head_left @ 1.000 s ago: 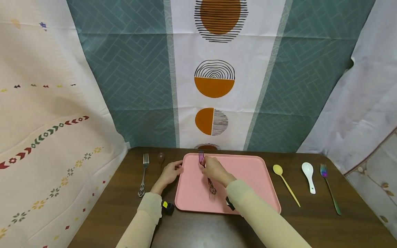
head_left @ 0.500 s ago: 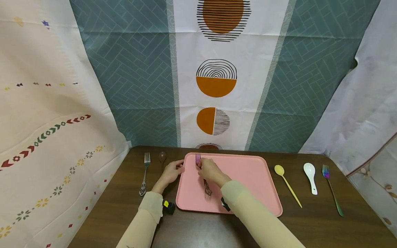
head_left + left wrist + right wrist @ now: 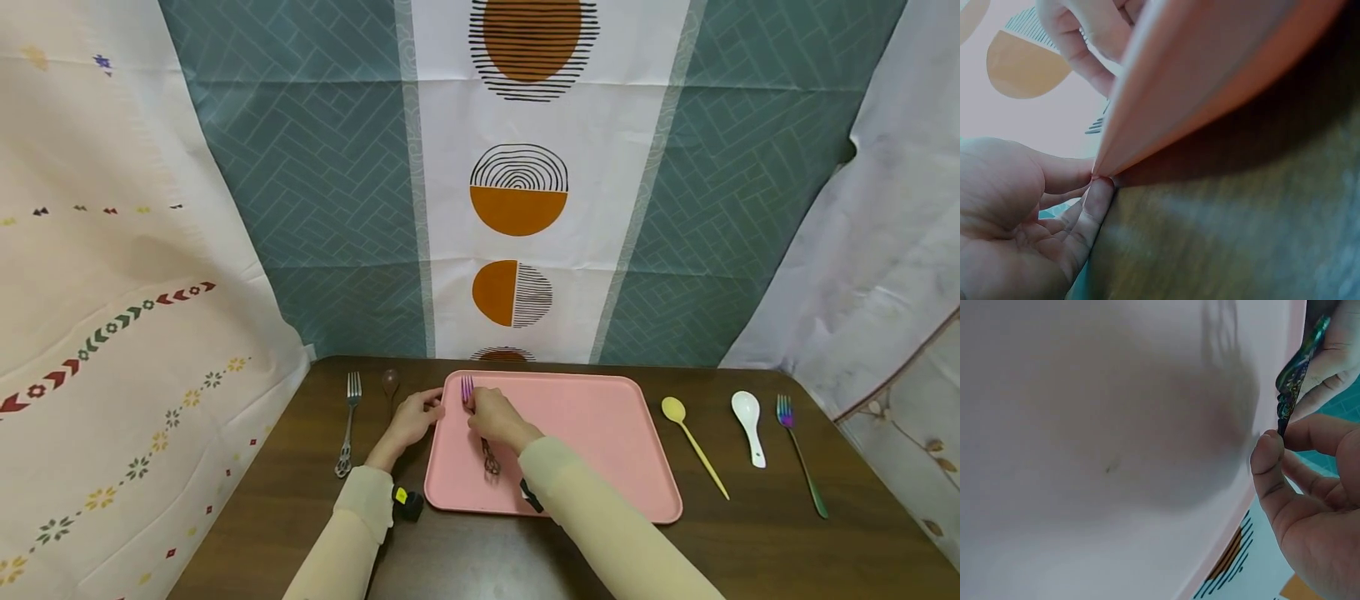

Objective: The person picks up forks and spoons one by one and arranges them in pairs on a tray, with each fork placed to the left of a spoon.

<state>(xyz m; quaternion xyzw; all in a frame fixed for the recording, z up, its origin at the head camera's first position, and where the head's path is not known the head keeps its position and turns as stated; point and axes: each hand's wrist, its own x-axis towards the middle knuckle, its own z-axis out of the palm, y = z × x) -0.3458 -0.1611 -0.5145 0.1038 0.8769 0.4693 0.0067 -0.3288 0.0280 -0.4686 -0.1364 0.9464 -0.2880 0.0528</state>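
Right hand [image 3: 495, 414] pinches an iridescent fork [image 3: 480, 433] over the pink tray [image 3: 592, 450]; left hand [image 3: 411, 419], fingers relaxed, touches the tray's edge.

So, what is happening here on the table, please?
A person sits at a dark wooden table with a pink tray in front. The right hand pinches an iridescent fork over the left part of the tray. The left hand touches the tray's left edge with its fingertips. To the left of the tray lie a silver fork and a dark spoon. To the right lie a yellow spoon, a white spoon and another rainbow fork.
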